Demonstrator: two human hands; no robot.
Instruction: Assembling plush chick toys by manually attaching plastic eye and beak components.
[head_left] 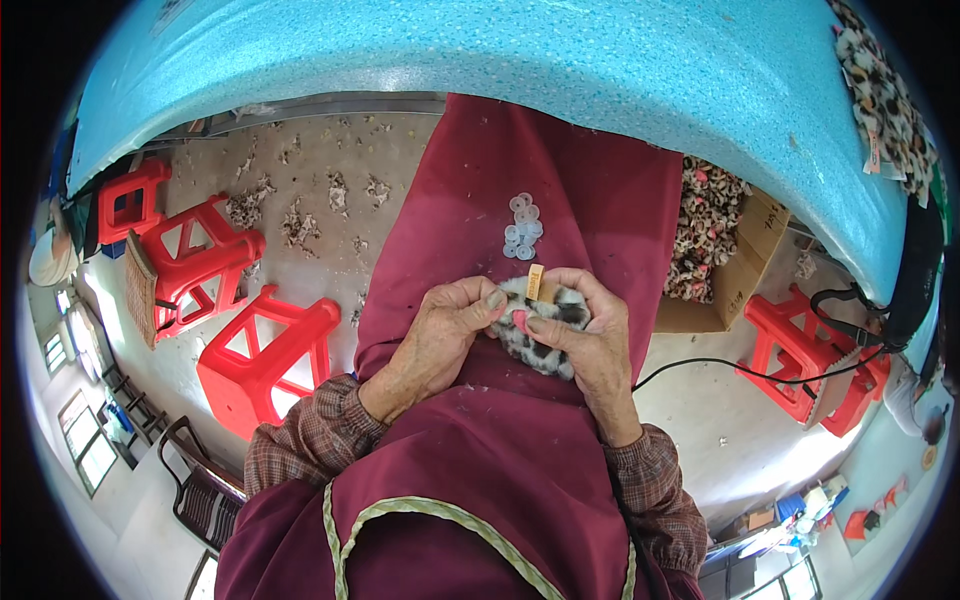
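Over the maroon apron (470,440) on my lap, both hands hold a small furry plush piece (545,355), mottled black, white and tan. A tan fabric tag (536,283) stands up from its top edge, and a bit of pink (520,320) shows on its near side. My left hand (435,335) pinches the left edge between thumb and forefinger. My right hand (595,345) wraps round the right side, its thumb pressed on the front. Just beyond the piece, several translucent white plastic discs (522,235) lie loosely on the apron.
A blue speckled table (480,55) curves across the far side, with more mottled plush pieces (885,95) at its right end. Under it at right, a cardboard box (757,255) holds many similar pieces. Red plastic stools (265,360) stand either side; fluff scraps (300,228) litter the floor.
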